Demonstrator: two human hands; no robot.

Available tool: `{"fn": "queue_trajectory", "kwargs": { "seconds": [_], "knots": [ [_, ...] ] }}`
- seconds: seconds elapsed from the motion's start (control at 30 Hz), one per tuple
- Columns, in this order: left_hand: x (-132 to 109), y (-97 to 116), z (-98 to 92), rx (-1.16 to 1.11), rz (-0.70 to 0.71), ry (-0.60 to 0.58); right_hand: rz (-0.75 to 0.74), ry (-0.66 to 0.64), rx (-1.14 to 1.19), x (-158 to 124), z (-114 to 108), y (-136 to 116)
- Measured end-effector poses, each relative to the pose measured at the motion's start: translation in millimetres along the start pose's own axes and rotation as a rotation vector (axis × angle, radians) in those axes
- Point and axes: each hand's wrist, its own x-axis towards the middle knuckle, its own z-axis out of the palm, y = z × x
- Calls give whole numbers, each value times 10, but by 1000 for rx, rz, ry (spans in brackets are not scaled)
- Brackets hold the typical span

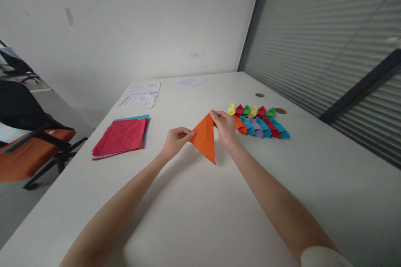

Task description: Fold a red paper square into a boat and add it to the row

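Observation:
An orange sheet folded into a triangle (205,137) is held up between my two hands, over the middle of the white table. My left hand (177,139) pinches its left corner between thumb and fingers. With thumb and index finger, my right hand (224,125) grips it near the top corner. The lowest point hangs down close to the tabletop. Just beyond my right hand lie two rows of small folded pieces (257,127) in yellow, red, green, orange, blue and purple. Whether the sheet is paper or cloth, I cannot tell.
A stack of coloured square sheets (122,135), red on top, lies at the left of the table (175,225). Printed papers (139,95) rest toward the back left, another paper (188,83) near the wall. Window blinds (328,29) border the right. An orange-seated chair (34,150) stands left.

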Motion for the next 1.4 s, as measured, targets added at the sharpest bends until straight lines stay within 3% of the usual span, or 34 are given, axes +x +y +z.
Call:
{"fn": "queue_trajectory", "kwargs": {
  "seconds": [0.53, 0.8, 1.13, 1.4],
  "knots": [
    [8, 41, -44, 99, 105, 194, -93, -22, -75, 32, -29, -45],
    [16, 101, -56, 144, 160, 272, -56, -13, -9, 15, -14, -42],
    [-1, 198, -48, 51, 139, 150, -8, 3, 41, 49, -48, 11],
    [-14, 246, -90, 241, 130, 64, -76, 44, -48, 65, -64, -30]
  ]
}}
